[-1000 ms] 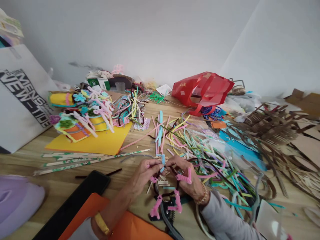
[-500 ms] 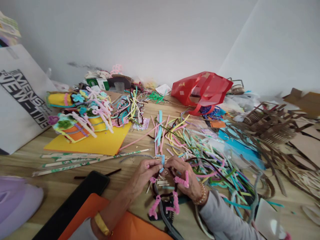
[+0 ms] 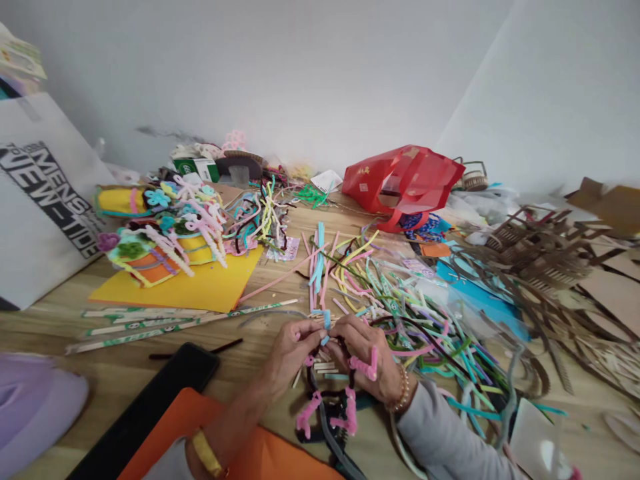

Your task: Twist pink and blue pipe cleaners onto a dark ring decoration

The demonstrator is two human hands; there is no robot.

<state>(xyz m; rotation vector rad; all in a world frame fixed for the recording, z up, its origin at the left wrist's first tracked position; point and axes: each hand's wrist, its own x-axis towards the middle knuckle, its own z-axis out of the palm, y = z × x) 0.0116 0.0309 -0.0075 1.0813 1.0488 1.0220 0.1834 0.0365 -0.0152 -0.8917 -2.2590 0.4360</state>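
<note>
A short light-blue pipe cleaner sticks up, bent, between my fingertips. It sits at the far side of a dark brown pipe-cleaner ring that carries several bent pink pieces. My left hand pinches the blue piece and ring from the left, thumb against forefinger. From the right, my right hand grips the same spot with its fingers curled; a pink piece lies over its back. The exact join is partly hidden by my fingers. Beneath the ring lie black-handled pliers or scissors, partly covered.
Loose coloured pipe cleaners spread to the right. Left are paper-wrapped chopsticks, a black phone, orange paper and decorated baskets on yellow paper. A red bag and brown woven baskets stand farther back.
Both hands keep their pinch in nearly the same place. The blue piece and the ring have shifted only very slightly.
</note>
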